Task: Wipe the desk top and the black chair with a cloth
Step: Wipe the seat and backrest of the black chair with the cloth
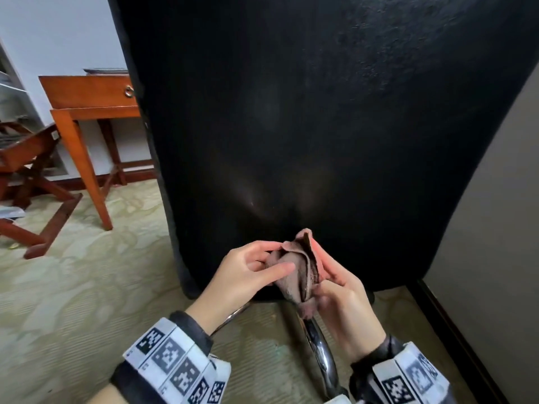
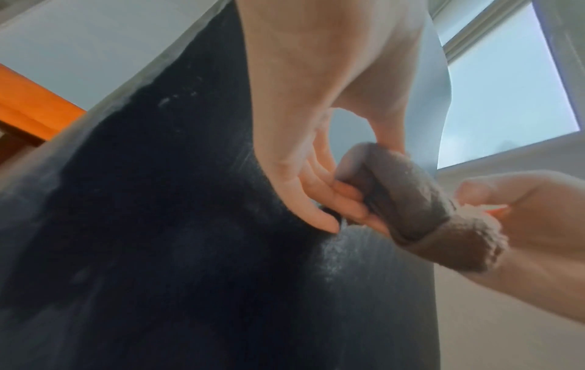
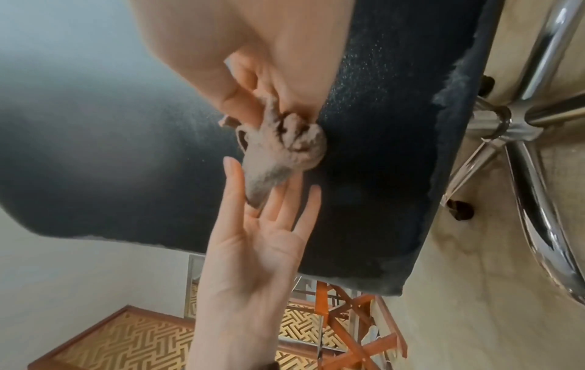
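Note:
The black chair (image 1: 320, 112) stands close in front of me, its backrest filling the head view. Before its lower edge both hands hold a folded brownish-pink cloth (image 1: 294, 275). My left hand (image 1: 280, 256) pinches the cloth's upper part between the thumb and nearly straight fingers. My right hand (image 1: 323, 275) grips the bunched lower end from the right. In the left wrist view the cloth (image 2: 408, 197) is a thick fold off the chair's fabric (image 2: 158, 225). In the right wrist view my right hand (image 3: 262, 105) clasps the cloth (image 3: 278, 155) and my left hand (image 3: 269, 190) reaches up to its tip.
A wooden desk (image 1: 90, 91) with a ring-pull drawer stands at the left by the wall. A wooden folding rack (image 1: 26, 158) sits further left. The chair's chrome base (image 1: 320, 351) runs under my hands on patterned carpet. A pale panel (image 1: 495, 228) closes off the right.

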`<state>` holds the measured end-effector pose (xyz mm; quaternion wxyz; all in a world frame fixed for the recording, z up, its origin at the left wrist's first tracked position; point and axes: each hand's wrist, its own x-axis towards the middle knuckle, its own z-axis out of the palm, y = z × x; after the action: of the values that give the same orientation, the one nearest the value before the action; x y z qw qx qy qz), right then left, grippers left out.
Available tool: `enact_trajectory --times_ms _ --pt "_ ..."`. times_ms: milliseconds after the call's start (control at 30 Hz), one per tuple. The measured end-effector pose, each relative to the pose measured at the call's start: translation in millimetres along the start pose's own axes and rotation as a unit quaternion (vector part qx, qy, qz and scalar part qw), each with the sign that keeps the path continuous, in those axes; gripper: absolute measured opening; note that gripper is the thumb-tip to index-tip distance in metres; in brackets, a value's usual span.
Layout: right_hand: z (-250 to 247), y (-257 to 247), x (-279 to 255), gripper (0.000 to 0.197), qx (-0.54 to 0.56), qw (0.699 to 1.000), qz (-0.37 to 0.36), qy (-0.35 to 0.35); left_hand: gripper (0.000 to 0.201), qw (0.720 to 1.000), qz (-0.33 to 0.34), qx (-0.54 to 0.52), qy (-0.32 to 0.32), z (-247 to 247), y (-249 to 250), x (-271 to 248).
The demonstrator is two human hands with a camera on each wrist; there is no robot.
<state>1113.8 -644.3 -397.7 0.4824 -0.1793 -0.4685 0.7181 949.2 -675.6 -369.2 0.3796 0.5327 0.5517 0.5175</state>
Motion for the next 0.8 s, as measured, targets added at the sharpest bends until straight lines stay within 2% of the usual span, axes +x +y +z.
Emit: enact_trajectory --times_ms 67,167,233,333,433,533,567,667,700,733,800 --pt "3.9 -3.7 -0.2 0.060 0.033 0.999 0.013 -0.027 0.033 0.999 0.035 0.026 0.025 0.8 5.7 1.8" --pt "9.9 -9.4 -1.3 0.042 0.011 0.999 0.020 -0.022 0.038 0.993 0.085 0.039 0.065 -3.6 17.0 3.2" --pt "10.6 -10.7 -1.1 0.042 -0.018 0.999 0.042 -0.017 0.043 0.990 0.116 0.040 0.065 -7.4 25.5 3.7" --pt "9.7 -11.5 0.0 0.046 -0.098 0.994 0.056 -0.010 0.054 0.990 0.132 0.030 0.033 -4.8 37.5 3.4" --pt "15.8 -21.0 3.2 0.030 -0.236 0.972 0.016 -0.001 0.063 0.989 0.140 0.042 0.031 2.7 41.0 4.4" --pt "21.1 -33.5 6.9 0.041 -0.305 0.952 0.018 0.000 0.067 0.986 0.150 0.057 0.039 5.6 43.0 6.1" --pt "21.4 -36.4 8.2 0.034 -0.351 0.936 0.003 0.003 0.068 0.985 0.154 0.061 0.039 5.9 44.5 6.8" --pt "18.4 -45.1 12.7 0.011 -0.509 0.859 -0.046 0.029 0.069 0.983 0.168 0.061 0.039 4.2 50.2 8.9" --pt "17.4 -48.6 13.1 0.010 -0.522 0.850 -0.061 0.043 0.069 0.983 0.171 0.054 0.041 2.8 52.1 9.9" --pt "17.1 -52.8 12.5 0.013 -0.519 0.849 -0.075 0.059 0.069 0.983 0.173 0.047 0.042 1.3 53.7 10.9" --pt "15.9 -60.6 12.3 0.018 -0.485 0.867 -0.084 0.080 0.068 0.984 0.172 0.035 0.038 -0.4 56.2 12.0"
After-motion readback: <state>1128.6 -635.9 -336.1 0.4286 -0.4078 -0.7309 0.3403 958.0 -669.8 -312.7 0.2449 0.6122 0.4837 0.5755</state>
